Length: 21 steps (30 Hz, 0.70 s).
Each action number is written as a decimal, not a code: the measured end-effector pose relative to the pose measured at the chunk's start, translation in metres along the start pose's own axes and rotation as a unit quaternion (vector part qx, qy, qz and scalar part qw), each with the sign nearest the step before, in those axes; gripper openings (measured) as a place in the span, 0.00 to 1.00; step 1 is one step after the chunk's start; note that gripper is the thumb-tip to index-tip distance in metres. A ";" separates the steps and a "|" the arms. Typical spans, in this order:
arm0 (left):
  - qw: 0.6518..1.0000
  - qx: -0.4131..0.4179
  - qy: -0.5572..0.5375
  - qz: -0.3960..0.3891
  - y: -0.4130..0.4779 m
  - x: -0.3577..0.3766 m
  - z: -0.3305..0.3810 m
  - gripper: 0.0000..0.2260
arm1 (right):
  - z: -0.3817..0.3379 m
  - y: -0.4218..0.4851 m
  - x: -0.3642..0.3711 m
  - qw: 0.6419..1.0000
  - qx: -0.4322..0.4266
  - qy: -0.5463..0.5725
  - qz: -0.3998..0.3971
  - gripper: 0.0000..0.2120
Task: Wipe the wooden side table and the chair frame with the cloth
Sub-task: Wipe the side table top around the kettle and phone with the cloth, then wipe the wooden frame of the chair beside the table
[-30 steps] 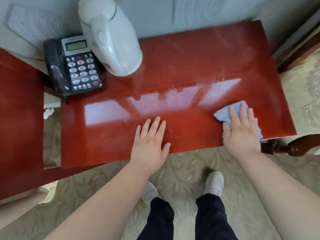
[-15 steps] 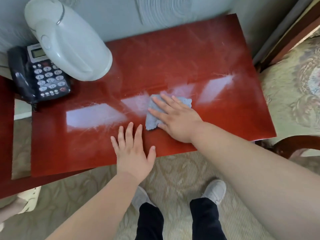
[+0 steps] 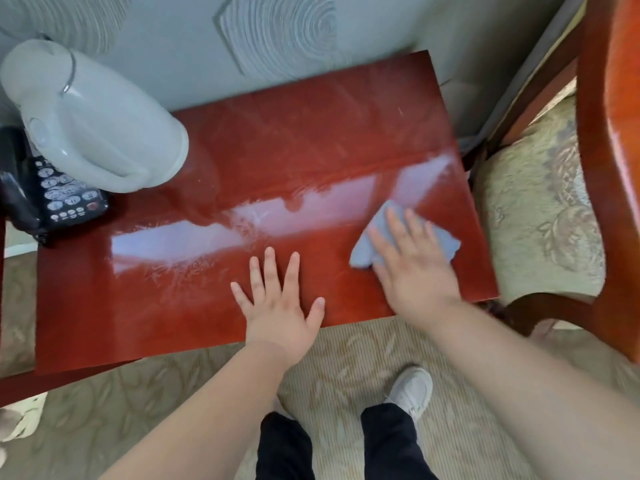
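The right hand [image 3: 414, 275], spread flat, presses the cloth [image 3: 445, 242] on the counter [image 3: 311, 150]; the left hand [image 3: 280, 310] lies flat, empty. Soft and light, the cloth probably needs only palm pressure.

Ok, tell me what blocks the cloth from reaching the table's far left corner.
The white kettle and black phone occupy that corner. The right hand presses the cloth near the table's right edge; bare wood lies between.
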<state>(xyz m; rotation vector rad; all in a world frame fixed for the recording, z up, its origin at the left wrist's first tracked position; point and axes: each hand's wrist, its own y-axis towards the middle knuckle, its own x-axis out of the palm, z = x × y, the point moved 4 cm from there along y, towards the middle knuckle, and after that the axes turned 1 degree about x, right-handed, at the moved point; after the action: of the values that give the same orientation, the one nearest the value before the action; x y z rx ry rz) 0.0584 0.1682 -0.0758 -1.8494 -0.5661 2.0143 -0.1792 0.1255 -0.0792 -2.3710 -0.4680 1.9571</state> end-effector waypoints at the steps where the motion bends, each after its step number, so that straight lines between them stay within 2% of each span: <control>1: 1.000 -0.001 -0.002 -0.006 0.000 -0.001 0.001 0.39 | -0.007 -0.022 0.008 0.999 -0.042 0.002 -0.007 0.27; 4: 1.000 -0.007 -0.005 -0.012 0.001 -0.003 0.003 0.40 | -0.007 -0.059 0.017 0.991 -0.132 -0.007 -0.015 0.27; 6: 1.000 -0.009 -0.004 -0.016 0.001 -0.005 0.003 0.40 | 0.010 -0.057 0.015 0.990 -0.139 -0.022 -0.018 0.27; 12: 1.000 -0.008 0.002 -0.011 -0.001 -0.005 0.004 0.38 | 0.055 -0.027 -0.001 0.997 0.076 0.002 0.004 0.28; 14: 1.000 -0.008 0.007 -0.005 -0.001 -0.004 0.004 0.38 | 0.046 -0.023 0.001 0.995 0.088 0.009 0.036 0.29; 16: 1.000 -0.006 0.007 -0.004 -0.001 -0.002 0.005 0.38 | 0.028 -0.030 0.010 0.998 0.007 -0.007 0.055 0.37; 18: 1.000 0.000 0.007 0.005 -0.001 -0.002 0.004 0.38 | 0.006 -0.050 0.019 0.992 -0.120 -0.026 0.022 0.46; 20: 1.000 -0.003 0.017 0.000 -0.001 -0.002 0.004 0.38 | -0.008 -0.072 0.020 0.977 -0.210 -0.023 -0.020 0.46; 21: 1.000 -0.005 0.023 -0.007 -0.003 -0.002 0.005 0.38 | -0.008 -0.078 0.018 0.973 -0.228 -0.018 -0.034 0.45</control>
<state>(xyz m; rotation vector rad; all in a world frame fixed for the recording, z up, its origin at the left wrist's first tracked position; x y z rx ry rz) 0.0538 0.1691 -0.0724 -1.8887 -0.5762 1.9577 -0.1845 0.2063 -0.0778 -2.5179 -1.0915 2.0430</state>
